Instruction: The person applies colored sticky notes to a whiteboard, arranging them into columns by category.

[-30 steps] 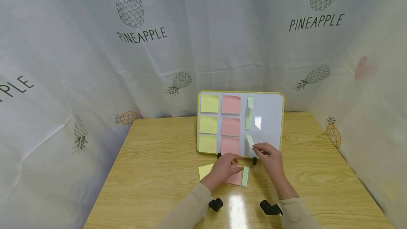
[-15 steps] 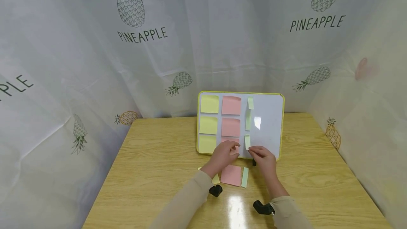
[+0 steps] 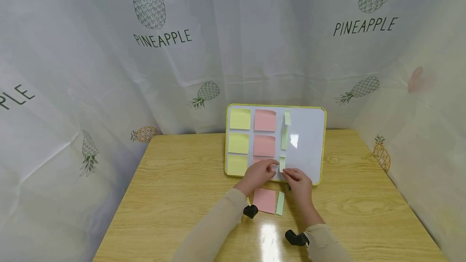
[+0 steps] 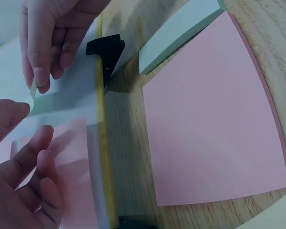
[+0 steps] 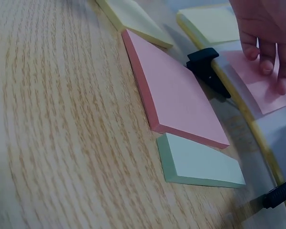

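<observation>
A small whiteboard with a yellow rim (image 3: 307, 144) stands tilted on the table. It bears yellow sticky notes (image 3: 239, 143), pink sticky notes (image 3: 264, 145) and narrow green sticky notes (image 3: 284, 138) in columns. My right hand (image 3: 299, 183) pinches the lower end of the lowest green sticky note (image 3: 282, 162), which lies against the board. My left hand (image 3: 257, 175) is just left of that note, in front of the lowest pink one. In the left wrist view, one fingertip (image 4: 16, 110) of it meets the note's edge; its other fingers are bent loosely around nothing.
Below the board lie a pink sticky note pad (image 3: 264, 200), a narrow green pad (image 3: 280, 203) and a yellow pad (image 5: 133, 21), which my left arm mostly hides in the head view. Black feet (image 5: 207, 71) hold the board's lower edge. A printed curtain (image 3: 247, 51) hangs behind.
My right hand has moved left and slightly down, straightening the slanted green note against the board. My left hand has risen from over the pads to the board beside that note.
</observation>
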Tool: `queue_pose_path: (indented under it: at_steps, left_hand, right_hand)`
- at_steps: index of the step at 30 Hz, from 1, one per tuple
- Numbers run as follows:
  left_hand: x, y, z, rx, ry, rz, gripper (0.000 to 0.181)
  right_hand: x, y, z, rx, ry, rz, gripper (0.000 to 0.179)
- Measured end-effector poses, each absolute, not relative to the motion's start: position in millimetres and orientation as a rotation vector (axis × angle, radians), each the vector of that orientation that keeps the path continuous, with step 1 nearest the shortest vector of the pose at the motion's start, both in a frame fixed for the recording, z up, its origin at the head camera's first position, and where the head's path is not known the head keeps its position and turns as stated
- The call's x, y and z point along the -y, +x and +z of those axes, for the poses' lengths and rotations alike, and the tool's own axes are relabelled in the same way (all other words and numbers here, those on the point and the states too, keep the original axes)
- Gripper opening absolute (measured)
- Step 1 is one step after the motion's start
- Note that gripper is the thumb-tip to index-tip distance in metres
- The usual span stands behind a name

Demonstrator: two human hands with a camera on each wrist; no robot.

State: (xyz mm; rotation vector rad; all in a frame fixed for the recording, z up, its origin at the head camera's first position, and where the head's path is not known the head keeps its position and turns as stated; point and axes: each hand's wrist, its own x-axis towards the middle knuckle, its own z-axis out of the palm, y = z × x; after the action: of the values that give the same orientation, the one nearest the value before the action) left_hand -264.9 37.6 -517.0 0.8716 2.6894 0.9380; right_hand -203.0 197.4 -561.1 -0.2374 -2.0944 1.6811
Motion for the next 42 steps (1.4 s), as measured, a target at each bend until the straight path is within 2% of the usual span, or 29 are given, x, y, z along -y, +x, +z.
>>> queue_pose_path:
  at_steps: [6,12,17,19,36,42]
  left_hand:
    - [-41.5,-266.2,-518.5,-2.677,0.873,0.908,0.037]
    - [-42.9,-268.0,-520.7,-2.687,0.864,0.897,0.039]
    - [-43.8,-267.6,-521.4,-2.684,0.847,0.918,0.039]
    - [-43.6,-267.1,-522.0,-2.673,0.839,0.931,0.039]
    - [-41.6,-260.5,-529.2,-2.628,0.788,0.95,0.046]
    - [-40.0,-257.6,-534.5,-2.594,0.796,1.009,0.049]
  right_hand:
    - [-197.3,-200.7,-559.8,2.11,-0.215,1.696,0.016]
    - [-190.6,-188.2,-532.9,2.173,-0.157,1.623,0.015]
    - [-204.2,-196.1,-551.5,2.199,-0.114,1.563,0.012]
    - [-212.0,-201.1,-560.4,2.221,-0.07,1.499,0.011]
    - [-240.0,-233.0,-543.8,2.283,0.504,0.68,0.026]
    - [-243.3,-239.9,-535.5,2.275,0.594,0.557,0.029]
